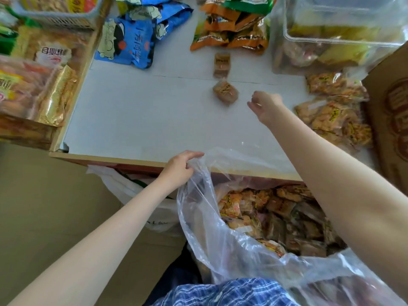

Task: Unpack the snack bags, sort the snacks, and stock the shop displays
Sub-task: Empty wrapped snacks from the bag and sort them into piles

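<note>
A big clear plastic bag full of small wrapped snacks hangs below the front edge of the white table. My left hand grips the bag's rim at that edge. My right hand hovers over the table with loosely curled fingers and holds nothing. Just left of it lies a small brown snack packet, and another brown packet lies behind that one.
Blue snack bags and orange packets lie at the table's back. A clear plastic bin stands back right, yellow-orange snack packets and a cardboard box at the right. Shelves with packaged goods fill the left.
</note>
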